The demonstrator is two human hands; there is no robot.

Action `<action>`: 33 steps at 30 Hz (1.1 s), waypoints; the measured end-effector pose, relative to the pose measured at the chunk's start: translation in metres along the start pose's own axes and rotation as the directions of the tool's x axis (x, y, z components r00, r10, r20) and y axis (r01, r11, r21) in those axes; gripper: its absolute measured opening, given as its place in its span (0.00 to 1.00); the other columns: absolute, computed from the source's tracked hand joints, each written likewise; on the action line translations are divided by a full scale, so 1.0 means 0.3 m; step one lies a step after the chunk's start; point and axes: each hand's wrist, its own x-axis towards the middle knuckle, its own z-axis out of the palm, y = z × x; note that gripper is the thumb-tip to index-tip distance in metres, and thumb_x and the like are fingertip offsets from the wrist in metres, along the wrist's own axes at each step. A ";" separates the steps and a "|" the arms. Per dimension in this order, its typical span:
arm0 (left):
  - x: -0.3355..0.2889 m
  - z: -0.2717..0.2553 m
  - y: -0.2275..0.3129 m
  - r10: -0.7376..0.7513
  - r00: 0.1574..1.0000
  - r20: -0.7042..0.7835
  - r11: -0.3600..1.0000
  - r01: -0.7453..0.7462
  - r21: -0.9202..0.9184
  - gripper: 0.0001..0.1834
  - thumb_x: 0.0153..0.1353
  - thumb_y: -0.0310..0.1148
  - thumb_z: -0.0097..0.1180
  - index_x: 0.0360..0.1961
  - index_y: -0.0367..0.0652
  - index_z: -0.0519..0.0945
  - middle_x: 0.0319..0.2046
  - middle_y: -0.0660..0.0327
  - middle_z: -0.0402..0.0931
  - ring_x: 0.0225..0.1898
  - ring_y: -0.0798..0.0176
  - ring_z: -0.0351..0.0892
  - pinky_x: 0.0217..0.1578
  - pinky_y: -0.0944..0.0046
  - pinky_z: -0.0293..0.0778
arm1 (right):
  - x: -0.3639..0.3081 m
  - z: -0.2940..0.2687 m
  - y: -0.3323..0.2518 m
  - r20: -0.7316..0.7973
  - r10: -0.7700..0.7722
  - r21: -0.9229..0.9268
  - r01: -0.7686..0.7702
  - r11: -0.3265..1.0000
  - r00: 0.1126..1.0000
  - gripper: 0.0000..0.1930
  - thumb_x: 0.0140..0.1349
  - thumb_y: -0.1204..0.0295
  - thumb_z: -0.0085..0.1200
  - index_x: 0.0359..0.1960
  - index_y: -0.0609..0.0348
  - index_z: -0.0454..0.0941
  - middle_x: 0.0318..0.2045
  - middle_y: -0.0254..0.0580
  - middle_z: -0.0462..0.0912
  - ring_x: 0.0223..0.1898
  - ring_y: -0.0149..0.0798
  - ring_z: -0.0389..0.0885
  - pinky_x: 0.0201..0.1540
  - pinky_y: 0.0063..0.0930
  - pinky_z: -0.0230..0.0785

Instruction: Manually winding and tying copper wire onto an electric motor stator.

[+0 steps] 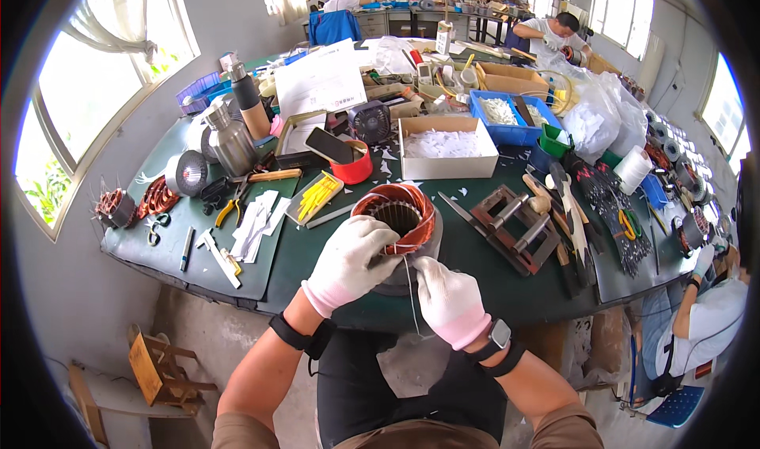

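Note:
In front of me on the table stands a motor stator with a ring of copper winding (430,231) round its top and a slotted metal core inside. My left hand (348,263), in a white glove, lies over the near left side of the winding with its fingers bent against it. At the near right side, my gloved right hand (451,300) is closed in a pinch at a thin white cord (412,297). That cord comes from the winding's near edge and hangs down past the table edge. My fingers partly hide the near side of the stator.
Left lie pliers (229,205), a caliper (218,255), paper strips (257,227) and a box of yellow sticks (320,195). A metal frame fixture (514,226) and several long tools sit right. Behind stands a white box (447,144) of paper pieces. Other people work at right and far back.

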 end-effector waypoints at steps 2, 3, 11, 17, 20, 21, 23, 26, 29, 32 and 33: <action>0.034 -0.027 -0.004 0.021 0.989 0.147 0.990 -0.041 0.136 0.23 0.50 0.27 0.76 0.49 0.38 0.86 0.43 0.51 0.85 0.51 0.43 0.83 0.61 0.47 0.77 | 0.037 -0.004 0.020 0.093 0.091 0.135 -0.103 0.985 0.992 0.12 0.71 0.73 0.60 0.52 0.61 0.77 0.33 0.53 0.88 0.33 0.57 0.88 0.36 0.46 0.80; 0.065 -0.040 -0.015 0.022 0.977 0.210 0.994 -0.044 0.098 0.21 0.52 0.32 0.75 0.48 0.39 0.88 0.43 0.50 0.85 0.55 0.42 0.82 0.65 0.45 0.73 | 0.045 -0.011 0.028 0.219 0.171 0.280 -0.229 0.932 0.961 0.12 0.71 0.71 0.61 0.52 0.61 0.77 0.32 0.54 0.88 0.34 0.57 0.89 0.37 0.48 0.80; 0.071 -0.095 0.045 -0.059 0.977 0.205 0.918 -0.027 0.395 0.51 0.47 0.42 0.81 0.72 0.37 0.71 0.66 0.47 0.77 0.74 0.37 0.68 0.76 0.35 0.59 | 0.113 -0.097 -0.048 -0.095 0.092 0.299 -0.060 0.952 0.991 0.27 0.60 0.73 0.74 0.61 0.60 0.79 0.47 0.46 0.88 0.37 0.41 0.91 0.38 0.34 0.83; 0.009 0.005 0.091 0.079 0.997 0.024 0.955 -0.082 0.285 0.49 0.48 0.21 0.74 0.75 0.37 0.69 0.68 0.47 0.76 0.71 0.36 0.72 0.71 0.42 0.69 | 0.108 -0.142 -0.026 0.432 0.282 0.845 -0.494 0.207 0.857 0.13 0.77 0.73 0.59 0.58 0.64 0.79 0.29 0.34 0.82 0.20 0.21 0.74 0.24 0.20 0.68; -0.012 0.013 0.070 -0.075 0.997 0.036 0.994 0.072 0.077 0.38 0.52 0.19 0.72 0.68 0.40 0.78 0.45 0.53 0.85 0.49 0.44 0.85 0.53 0.51 0.81 | 0.006 -0.113 -0.006 0.146 0.473 0.542 -0.470 0.696 0.869 0.04 0.72 0.77 0.60 0.40 0.64 0.86 0.27 0.36 0.84 0.22 0.24 0.77 0.27 0.24 0.71; -0.019 0.012 0.060 -0.017 0.999 0.028 0.994 0.014 0.106 0.34 0.53 0.20 0.72 0.64 0.40 0.81 0.45 0.53 0.86 0.49 0.45 0.85 0.53 0.51 0.81 | -0.025 -0.096 -0.005 0.033 0.405 0.465 -0.373 0.803 0.914 0.04 0.72 0.78 0.60 0.40 0.65 0.86 0.27 0.38 0.84 0.23 0.25 0.78 0.28 0.25 0.71; -0.025 0.022 0.042 0.051 0.998 0.046 0.992 -0.056 0.114 0.29 0.53 0.20 0.72 0.59 0.40 0.84 0.45 0.54 0.86 0.48 0.45 0.85 0.53 0.51 0.81 | -0.063 -0.063 -0.006 0.062 0.463 0.459 -0.437 0.773 0.884 0.04 0.71 0.79 0.61 0.41 0.66 0.86 0.26 0.39 0.84 0.24 0.26 0.79 0.29 0.26 0.72; -0.034 0.043 0.025 0.170 0.984 -0.053 0.979 -0.162 0.124 0.21 0.55 0.21 0.71 0.51 0.41 0.88 0.46 0.55 0.87 0.48 0.46 0.85 0.52 0.51 0.82 | -0.098 -0.047 -0.017 0.224 0.498 0.755 -0.472 0.455 0.838 0.06 0.75 0.76 0.59 0.45 0.65 0.86 0.27 0.33 0.83 0.23 0.24 0.77 0.28 0.23 0.72; -0.044 0.047 0.009 0.171 0.979 -0.110 0.982 -0.161 0.097 0.19 0.54 0.21 0.71 0.49 0.42 0.89 0.48 0.56 0.88 0.48 0.46 0.86 0.53 0.51 0.82 | -0.111 -0.075 -0.037 0.244 0.463 0.877 -0.398 0.269 0.852 0.14 0.77 0.76 0.55 0.60 0.67 0.78 0.31 0.35 0.81 0.27 0.24 0.78 0.33 0.22 0.75; -0.048 0.043 -0.003 0.158 0.982 -0.099 0.986 -0.151 0.072 0.19 0.55 0.23 0.71 0.50 0.44 0.89 0.48 0.56 0.88 0.50 0.47 0.87 0.55 0.50 0.83 | -0.059 -0.130 -0.092 0.096 0.452 0.908 -0.263 0.325 0.887 0.26 0.68 0.73 0.65 0.66 0.67 0.74 0.34 0.35 0.80 0.29 0.27 0.82 0.32 0.23 0.78; -0.054 0.038 0.002 0.163 0.980 -0.110 0.983 -0.153 0.098 0.18 0.55 0.25 0.71 0.49 0.44 0.89 0.48 0.55 0.88 0.52 0.47 0.87 0.56 0.50 0.82 | -0.027 -0.160 -0.119 0.147 0.555 0.874 -0.370 0.314 0.819 0.22 0.66 0.73 0.67 0.60 0.69 0.79 0.33 0.33 0.79 0.28 0.27 0.82 0.31 0.22 0.79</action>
